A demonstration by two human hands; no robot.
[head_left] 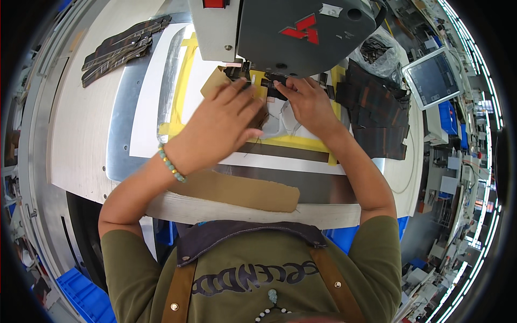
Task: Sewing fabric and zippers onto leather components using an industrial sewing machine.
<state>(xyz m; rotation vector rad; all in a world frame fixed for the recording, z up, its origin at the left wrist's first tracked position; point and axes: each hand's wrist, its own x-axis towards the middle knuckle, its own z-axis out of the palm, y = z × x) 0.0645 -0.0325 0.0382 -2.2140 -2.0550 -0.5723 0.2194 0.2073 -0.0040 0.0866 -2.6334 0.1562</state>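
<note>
Under the dark grey head of a sewing machine [285,37], both my hands work close to its needle area. My left hand [212,126] has its fingers stretched out and slightly blurred, beside a small tan piece of card [214,82]. It seems to hold nothing. My right hand [313,107] has thumb and forefinger pressed together at dark parts below the machine head. Whatever lies between those fingertips cannot be made out. White sheeting edged with yellow tape [293,141] lies beneath my hands.
Dark striped fabric pieces [121,51] lie at the far left, and more dark checked pieces [377,110] at the right. Behind these stand a clear plastic bag [381,54] and a screen [432,78]. A long brown cardboard strip [237,191] lies along the table's near edge.
</note>
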